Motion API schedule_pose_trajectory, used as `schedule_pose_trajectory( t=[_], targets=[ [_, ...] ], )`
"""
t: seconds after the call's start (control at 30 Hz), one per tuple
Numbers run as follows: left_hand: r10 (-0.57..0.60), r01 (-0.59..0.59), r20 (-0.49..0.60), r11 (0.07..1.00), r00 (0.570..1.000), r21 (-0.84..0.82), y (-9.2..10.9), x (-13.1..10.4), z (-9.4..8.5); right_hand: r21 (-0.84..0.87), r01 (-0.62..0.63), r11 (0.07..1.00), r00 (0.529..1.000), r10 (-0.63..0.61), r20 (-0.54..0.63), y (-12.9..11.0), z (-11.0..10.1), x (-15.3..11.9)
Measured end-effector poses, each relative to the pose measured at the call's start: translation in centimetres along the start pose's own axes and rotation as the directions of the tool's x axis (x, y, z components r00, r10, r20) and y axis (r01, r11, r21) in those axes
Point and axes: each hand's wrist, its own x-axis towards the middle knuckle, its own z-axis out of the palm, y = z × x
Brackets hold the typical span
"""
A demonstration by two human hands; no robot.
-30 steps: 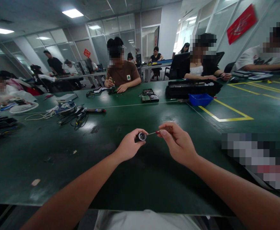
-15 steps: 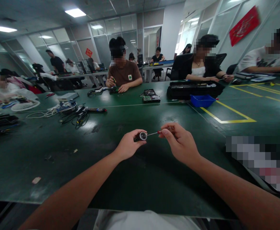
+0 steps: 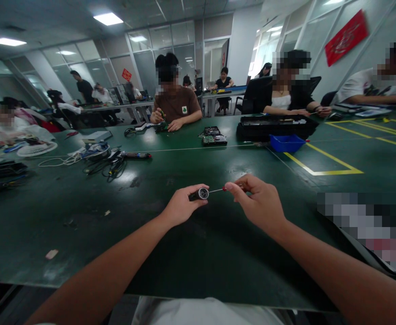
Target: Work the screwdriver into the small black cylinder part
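My left hand [image 3: 184, 204] is closed around a dark cylindrical part [image 3: 203, 193], whose round silver-rimmed end faces the right. In my right hand [image 3: 257, 196] is a screwdriver [image 3: 217, 190], its handle between thumb and fingers and partly hidden by them. The thin metal shaft points left, and its tip meets the rimmed end of the cylinder. Whether the tip sits on a screw inside is too small to tell. Both hands are held above the green table [image 3: 198, 262].
A circuit board assembly [image 3: 214, 137], a blue bin [image 3: 287, 143] and a long black housing [image 3: 275, 127] lie across the table. Cables [image 3: 112, 166] are bundled at left. A pixelated flat object [image 3: 370, 230] is at right. A co-worker in brown [image 3: 177, 101] sits opposite.
My right hand has shifted slightly, with its fingers repositioned on the screwdriver handle. My left hand still holds the cylinder in nearly the same place.
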Motion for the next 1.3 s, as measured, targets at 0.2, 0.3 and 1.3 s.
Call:
schedule_pose_trajectory(
  t=[0.2,0.3,1.3],
  targets=[
    [-0.028,0.025,0.021,0.992,0.999,0.122,0.2,0.0,-0.1,0.103,0.211,0.972,0.968,-0.223,0.114,0.2,-0.2,0.1],
    [-0.026,0.021,0.031,0.990,0.999,0.142,0.2,-0.1,0.0,0.071,0.198,0.978,0.971,-0.206,0.125,0.0,-0.2,0.0],
    [0.065,-0.077,0.046,0.939,0.997,0.335,1.2,-0.3,-0.4,0.717,-0.319,0.619,0.927,0.361,0.100,2.5,2.2,1.3]
  ],
)
